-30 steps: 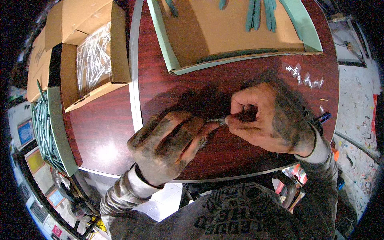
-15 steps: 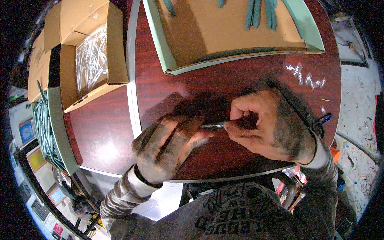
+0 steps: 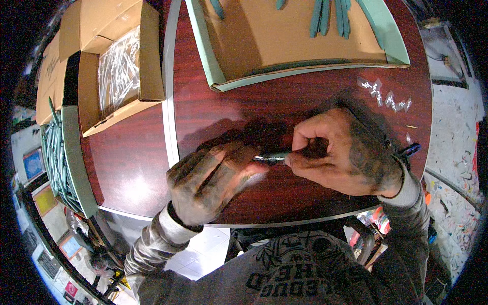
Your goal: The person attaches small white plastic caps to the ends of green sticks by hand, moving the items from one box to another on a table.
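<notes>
Above the dark red table, a slim dark pen (image 3: 272,157) with pale print along its side lies level between my two hands. My left hand (image 3: 211,178) is closed round its left end with thumb and fingertips. At the other end, the thumb and index finger of my right hand (image 3: 345,155) pinch it, the fingers curled into a ring. Only the short middle stretch of the pen shows; both ends are hidden by fingers. Beyond my hands, a green-edged cardboard tray (image 3: 305,72) holds several dark green pens (image 3: 329,18).
At the left, an open cardboard box (image 3: 150,66) holds many thin clear and white strips (image 3: 118,71). A green box (image 3: 84,162) packed with teal pens (image 3: 58,157) stands nearer. Small clear pieces with white marks (image 3: 373,89) lie at right, near a blue-and-black object (image 3: 410,149).
More of the pen's printed middle shows between my hands, and my left fingers have shifted slightly along it. My right hand keeps its pinch. The whole view has shifted a little.
</notes>
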A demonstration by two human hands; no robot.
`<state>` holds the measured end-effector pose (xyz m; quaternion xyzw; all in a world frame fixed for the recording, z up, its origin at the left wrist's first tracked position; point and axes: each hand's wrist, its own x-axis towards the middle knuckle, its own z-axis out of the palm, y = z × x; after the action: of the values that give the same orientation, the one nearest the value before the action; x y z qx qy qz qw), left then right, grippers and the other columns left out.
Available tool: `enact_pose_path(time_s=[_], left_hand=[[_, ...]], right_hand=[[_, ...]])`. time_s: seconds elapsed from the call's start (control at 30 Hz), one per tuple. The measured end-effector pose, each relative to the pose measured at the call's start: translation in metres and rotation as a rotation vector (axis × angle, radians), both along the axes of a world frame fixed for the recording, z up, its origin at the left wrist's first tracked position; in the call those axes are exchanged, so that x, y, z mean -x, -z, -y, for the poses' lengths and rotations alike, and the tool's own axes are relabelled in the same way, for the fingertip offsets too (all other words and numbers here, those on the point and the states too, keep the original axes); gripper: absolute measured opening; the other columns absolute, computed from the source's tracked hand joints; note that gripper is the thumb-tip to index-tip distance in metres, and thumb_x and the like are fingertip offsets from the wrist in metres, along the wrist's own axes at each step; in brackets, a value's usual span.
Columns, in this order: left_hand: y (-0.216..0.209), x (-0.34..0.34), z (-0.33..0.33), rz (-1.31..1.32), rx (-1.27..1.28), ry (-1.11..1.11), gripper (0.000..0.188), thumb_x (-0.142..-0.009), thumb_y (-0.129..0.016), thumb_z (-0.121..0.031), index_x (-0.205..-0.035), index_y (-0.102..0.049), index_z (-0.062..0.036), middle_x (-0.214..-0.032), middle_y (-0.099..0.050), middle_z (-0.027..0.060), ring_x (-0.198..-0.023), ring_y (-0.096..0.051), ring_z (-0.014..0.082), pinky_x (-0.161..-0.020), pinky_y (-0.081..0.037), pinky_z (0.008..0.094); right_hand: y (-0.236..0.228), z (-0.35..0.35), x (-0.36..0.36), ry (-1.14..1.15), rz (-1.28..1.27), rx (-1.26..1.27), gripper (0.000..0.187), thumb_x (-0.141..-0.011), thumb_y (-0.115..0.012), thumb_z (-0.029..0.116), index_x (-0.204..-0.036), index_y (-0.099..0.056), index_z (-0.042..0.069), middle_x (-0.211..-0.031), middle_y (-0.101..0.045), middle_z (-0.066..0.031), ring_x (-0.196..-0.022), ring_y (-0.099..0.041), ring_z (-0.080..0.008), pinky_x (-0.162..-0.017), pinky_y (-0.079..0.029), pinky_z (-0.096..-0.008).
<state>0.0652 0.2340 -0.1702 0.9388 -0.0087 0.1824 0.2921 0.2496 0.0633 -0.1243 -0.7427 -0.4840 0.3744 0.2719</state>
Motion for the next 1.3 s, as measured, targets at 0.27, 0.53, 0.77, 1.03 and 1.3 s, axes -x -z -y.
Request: enact_pose_path(time_s=[0.27,0.53,0.77,1.03,1.3], left_hand=[[0.006,0.009,-0.003,-0.003,-0.077,0.014,0.032,-0.068,-0.090,-0.021,-0.094,-0.076,-0.0080,-0.092,-0.071,0.0050,-0.077,-0.071,0.0235,-0.064,-0.059,0.0338],[0.002,0.005,0.001,0.032,0.004,-0.023,0.025,-0.071,-0.086,-0.018,-0.095,-0.077,-0.0169,-0.099,-0.070,0.0039,-0.076,-0.070,0.0233,-0.062,-0.058,0.0324],[-0.002,0.015,-0.005,-0.007,-0.123,0.035,0.021,-0.076,-0.078,-0.021,-0.097,-0.077,-0.0193,-0.101,-0.070,0.0020,-0.078,-0.066,0.0188,-0.059,-0.051,0.0332],[0.001,0.017,0.002,0.046,-0.122,-0.015,0.030,-0.074,-0.078,-0.022,-0.103,-0.076,-0.0201,-0.105,-0.070,0.0016,-0.076,-0.065,0.0155,-0.057,-0.047,0.0305],[-0.001,0.021,-0.003,0.077,-0.195,0.025,0.026,-0.074,-0.078,-0.019,-0.099,-0.074,-0.0196,-0.104,-0.070,0.0012,-0.067,-0.060,0.0143,-0.049,-0.043,0.0275]], right_hand=[[-0.001,0.001,0.001,0.026,-0.049,0.018,0.020,-0.081,-0.075,0.020,-0.077,-0.065,0.003,-0.068,-0.063,-0.0146,-0.062,-0.062,-0.0302,-0.060,-0.049,-0.0391],[0.001,0.002,0.003,0.041,-0.085,0.037,0.020,-0.081,-0.076,0.019,-0.078,-0.064,0.004,-0.068,-0.063,-0.0136,-0.062,-0.062,-0.0290,-0.061,-0.049,-0.0382],[-0.003,0.001,0.001,-0.009,-0.048,0.005,0.018,-0.081,-0.079,0.017,-0.078,-0.065,0.006,-0.069,-0.063,-0.0088,-0.061,-0.060,-0.0225,-0.060,-0.045,-0.0340],[-0.002,0.000,0.002,0.016,-0.145,0.052,0.020,-0.082,-0.077,0.019,-0.078,-0.064,0.004,-0.068,-0.062,-0.0123,-0.062,-0.061,-0.0253,-0.060,-0.047,-0.0362],[-0.007,-0.002,0.003,0.022,-0.141,0.077,0.020,-0.082,-0.076,0.020,-0.080,-0.066,0.004,-0.070,-0.065,-0.0136,-0.064,-0.064,-0.0265,-0.061,-0.050,-0.0370]])
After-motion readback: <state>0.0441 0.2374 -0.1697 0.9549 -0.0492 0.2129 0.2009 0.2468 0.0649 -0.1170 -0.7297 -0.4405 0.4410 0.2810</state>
